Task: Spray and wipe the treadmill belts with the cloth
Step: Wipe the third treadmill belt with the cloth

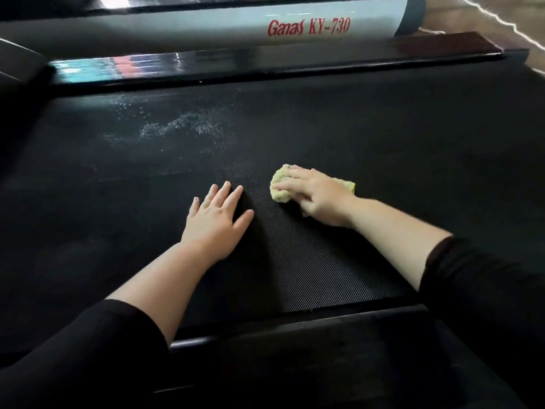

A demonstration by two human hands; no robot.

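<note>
Right hand (320, 199) presses bunched yellow cloth (280, 184) onto belt (324, 137); left hand (218, 219) flat, fingers spread, beside it; spray droplets (182, 126) beyond

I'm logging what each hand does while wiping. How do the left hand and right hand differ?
The left hand lies flat on the belt, fingers straight and spread; the right hand curls its fingers over a bunched yellow cloth. The left hand holds nothing; the right hand presses the cloth down. The left hand sits nearer the white spray droplets. Both are on the belt, with black sleeves pushed up the forearms.
</note>
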